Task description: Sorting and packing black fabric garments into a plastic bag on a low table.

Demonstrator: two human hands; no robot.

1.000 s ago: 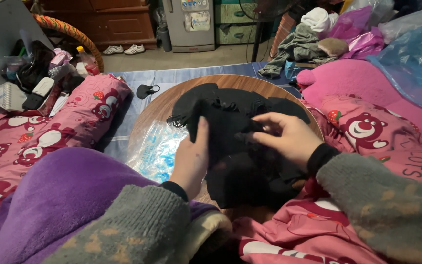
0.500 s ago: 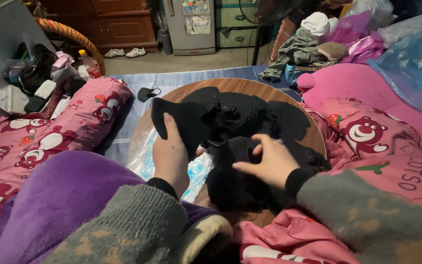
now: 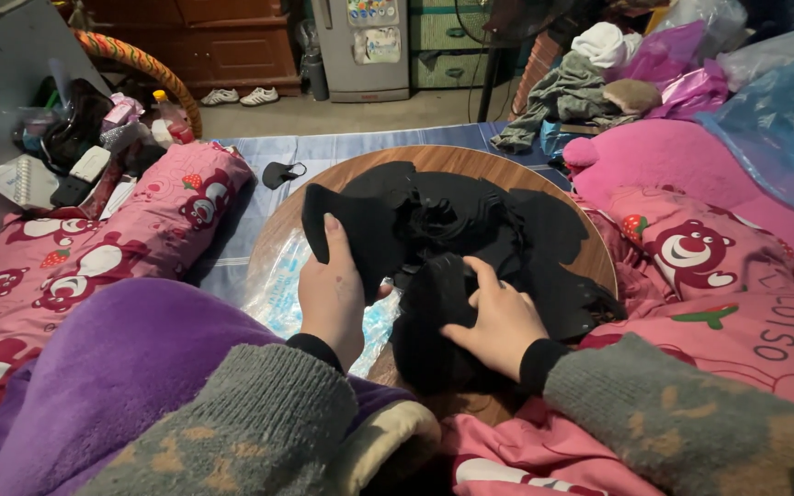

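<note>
Sleeves of grey knit fill the near edge of my view, with a purple blanket [image 3: 112,367] over the lap on the left. My left hand [image 3: 331,298] closes on the edge of a black fabric piece [image 3: 346,230], thumb up its face and the other fingers hidden behind. My right hand [image 3: 498,321] presses a second black piece [image 3: 434,321], fingers curled over its top; I cannot tell whether it grips or only pins. Both belong to a black fabric pile [image 3: 470,230] lying on a round wooden table [image 3: 434,161], beside a clear plastic bag [image 3: 282,294]. I judge the cloth light, limp and prone to cling, best pinched at a free edge. Pink cartoon-print bedding [image 3: 140,239] flanks the table. Beyond lie a striped mat [image 3: 342,147], clothes heap [image 3: 572,92] and small fridge [image 3: 365,46].
</note>
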